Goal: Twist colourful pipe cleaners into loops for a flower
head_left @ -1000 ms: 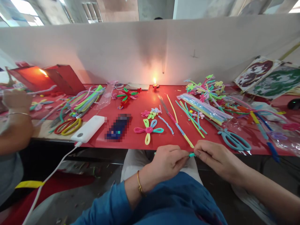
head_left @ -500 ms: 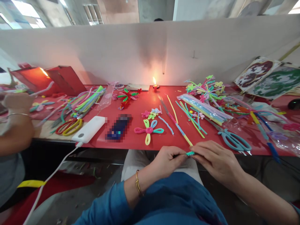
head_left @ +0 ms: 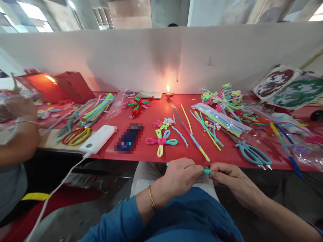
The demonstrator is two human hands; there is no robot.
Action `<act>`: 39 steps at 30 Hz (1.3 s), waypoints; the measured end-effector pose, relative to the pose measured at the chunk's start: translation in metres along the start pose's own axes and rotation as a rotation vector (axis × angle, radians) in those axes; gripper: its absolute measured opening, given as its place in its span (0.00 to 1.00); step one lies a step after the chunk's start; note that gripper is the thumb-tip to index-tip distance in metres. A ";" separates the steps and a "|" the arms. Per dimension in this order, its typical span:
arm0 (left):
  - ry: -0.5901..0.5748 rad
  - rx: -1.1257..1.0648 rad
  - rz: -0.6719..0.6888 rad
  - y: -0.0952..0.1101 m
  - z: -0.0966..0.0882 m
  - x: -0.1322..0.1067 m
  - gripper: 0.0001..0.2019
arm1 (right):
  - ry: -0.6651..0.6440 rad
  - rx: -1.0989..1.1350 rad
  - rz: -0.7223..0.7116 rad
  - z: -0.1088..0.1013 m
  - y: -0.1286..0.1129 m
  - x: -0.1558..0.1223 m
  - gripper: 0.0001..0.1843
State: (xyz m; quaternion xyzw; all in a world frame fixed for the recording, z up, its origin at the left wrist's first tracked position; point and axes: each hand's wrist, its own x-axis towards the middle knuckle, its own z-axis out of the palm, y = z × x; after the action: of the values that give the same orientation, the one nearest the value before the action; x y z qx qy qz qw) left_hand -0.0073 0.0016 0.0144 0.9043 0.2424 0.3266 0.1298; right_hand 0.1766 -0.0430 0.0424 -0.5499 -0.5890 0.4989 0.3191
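A teal pipe cleaner (head_left: 207,171) runs between my two hands, just off the table's front edge above my lap. My left hand (head_left: 182,174) is closed over most of it, and a teal tip pokes out on its left side. Fingers and thumb of my right hand (head_left: 228,176) pinch the other end. On the table ahead lies a pipe-cleaner flower (head_left: 161,142) with pink, yellow, blue and teal loops. Smaller flowers (head_left: 165,123) sit behind it. To its right are a blue pipe cleaner (head_left: 180,135) and a long stick wrapped in several colours (head_left: 193,139).
A lit candle (head_left: 168,95) burns at the back of the red table (head_left: 141,158). Blue-handled scissors (head_left: 253,153) and bagged pipe cleaners (head_left: 222,117) lie right. A phone (head_left: 129,137), a white power bank (head_left: 98,139) and a co-worker's arm (head_left: 21,131) are left.
My left hand has turned over the teal pipe cleaner, its tip now showing on the left. My right hand has drawn slightly down and right. The co-worker's hand has moved.
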 end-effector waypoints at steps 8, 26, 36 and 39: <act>-0.123 -0.193 -0.306 -0.025 -0.024 -0.014 0.12 | 0.240 -0.123 -0.086 -0.034 0.015 0.007 0.12; -0.116 -0.618 -0.851 -0.033 -0.026 -0.021 0.14 | 0.266 -0.365 -0.159 -0.008 0.021 -0.009 0.12; -0.165 -0.727 -0.912 -0.037 -0.029 -0.043 0.13 | 0.145 -0.362 -0.104 -0.003 0.016 -0.004 0.12; -0.121 -0.683 -0.876 -0.034 -0.030 -0.050 0.17 | 0.143 -0.273 -0.045 0.006 0.016 -0.002 0.12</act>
State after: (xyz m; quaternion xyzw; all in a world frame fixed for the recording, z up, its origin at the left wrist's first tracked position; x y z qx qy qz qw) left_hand -0.0730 0.0067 -0.0027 0.6428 0.4681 0.2498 0.5525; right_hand 0.1763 -0.0484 0.0257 -0.6090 -0.6392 0.3665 0.2934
